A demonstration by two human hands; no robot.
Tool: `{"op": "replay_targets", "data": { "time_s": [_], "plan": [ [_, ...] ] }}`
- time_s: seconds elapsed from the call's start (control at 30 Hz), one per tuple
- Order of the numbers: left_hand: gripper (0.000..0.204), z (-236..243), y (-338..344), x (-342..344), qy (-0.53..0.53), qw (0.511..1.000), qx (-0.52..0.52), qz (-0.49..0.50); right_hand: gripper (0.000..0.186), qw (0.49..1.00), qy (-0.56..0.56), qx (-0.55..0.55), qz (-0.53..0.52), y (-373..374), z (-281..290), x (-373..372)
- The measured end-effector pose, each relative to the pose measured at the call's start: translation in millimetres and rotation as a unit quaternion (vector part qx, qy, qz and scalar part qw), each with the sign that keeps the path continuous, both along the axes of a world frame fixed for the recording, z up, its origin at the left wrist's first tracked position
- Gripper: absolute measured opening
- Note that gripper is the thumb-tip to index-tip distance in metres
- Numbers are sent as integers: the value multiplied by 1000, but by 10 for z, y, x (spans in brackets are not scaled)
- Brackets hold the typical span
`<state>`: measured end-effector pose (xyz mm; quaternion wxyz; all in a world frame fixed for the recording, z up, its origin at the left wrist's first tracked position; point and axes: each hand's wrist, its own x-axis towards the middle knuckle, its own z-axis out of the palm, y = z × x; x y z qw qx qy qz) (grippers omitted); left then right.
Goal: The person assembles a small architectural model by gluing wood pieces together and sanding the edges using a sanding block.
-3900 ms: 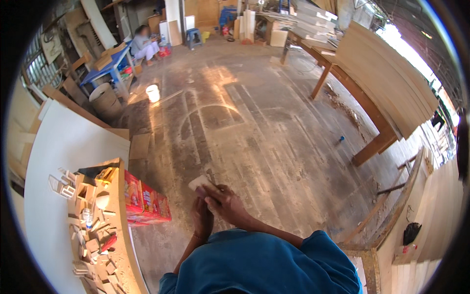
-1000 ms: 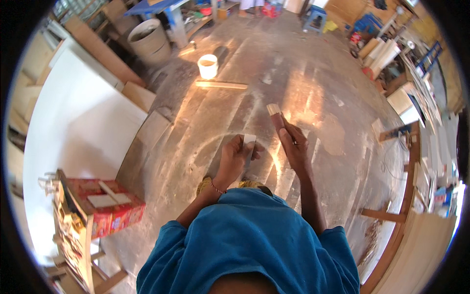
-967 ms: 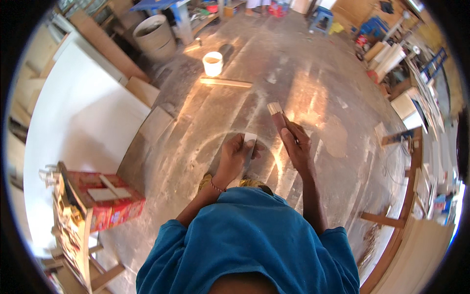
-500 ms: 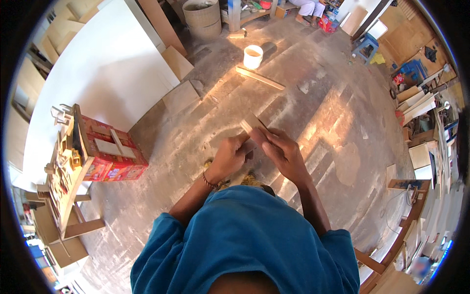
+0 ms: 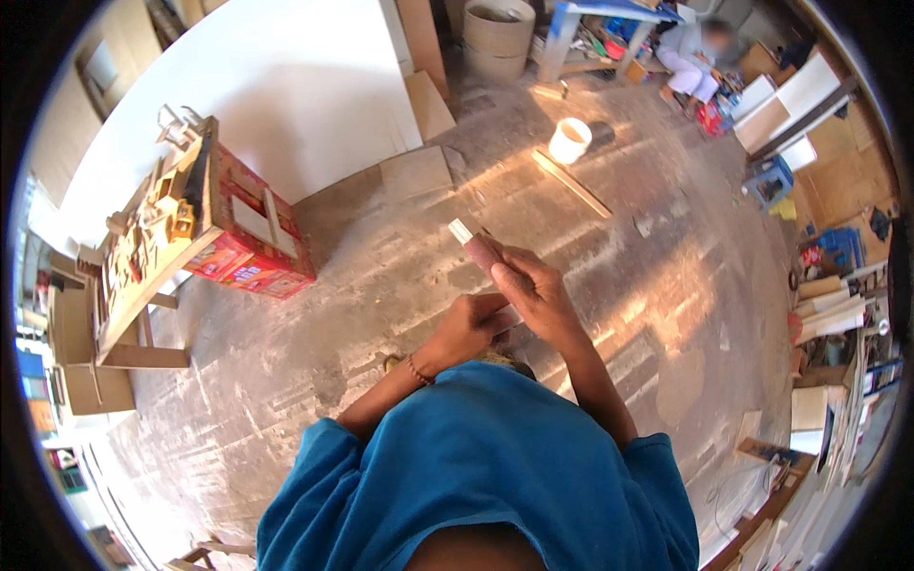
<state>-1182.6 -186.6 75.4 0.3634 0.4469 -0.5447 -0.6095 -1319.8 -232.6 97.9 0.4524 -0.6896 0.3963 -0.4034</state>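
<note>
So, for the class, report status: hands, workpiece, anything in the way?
Right hand gripping brown-wrapped block. Left hand closed, apparently on pale piece, mostly hidden. White bucket and wood strip on floor ahead.

A: Block?
B: Pale bare wood is seen at the tip; the middle is covered by something matt, red-brown, paper-like.
A: Worktop?
B: Wood, apparently unvarnished.
A: Red box?
B: Printed surface; card or tin can't be told.
A: White board, bucket?
B: Board is smooth-faced; bucket is judged smooth plastic.
A: Floor, shirt?
B: Floor is hard, scuffed, streaked with dull patches; shirt is matt blue cloth, creased.
</note>
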Motion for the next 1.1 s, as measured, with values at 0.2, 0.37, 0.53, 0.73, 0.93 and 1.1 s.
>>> {"op": "replay_targets", "data": {
  "time_s": [0.2,0.37,0.53,0.73,0.93,1.1],
  "plan": [
    [15,28,244,1357,9,988,51,147,27,991,24,88,95,216,-66,1035],
    [18,28,728,2269,17,979,44,198,29,972,19,93,216,243,-27,2431],
    [24,2,1202,3295,3,947,39,318,29,952,10,87,292,574,-28,3239],
    [22,-59,1540,3664,24,908,40,417,28,914,1,200,353,704,19,4209],
    [20,-142,1762,4310,54,848,41,525,32,879,12,91,468,736,-129,4836],
    [23,-145,1441,4693,2,862,60,504,35,866,57,165,468,433,-159,5411]
  ]
}}
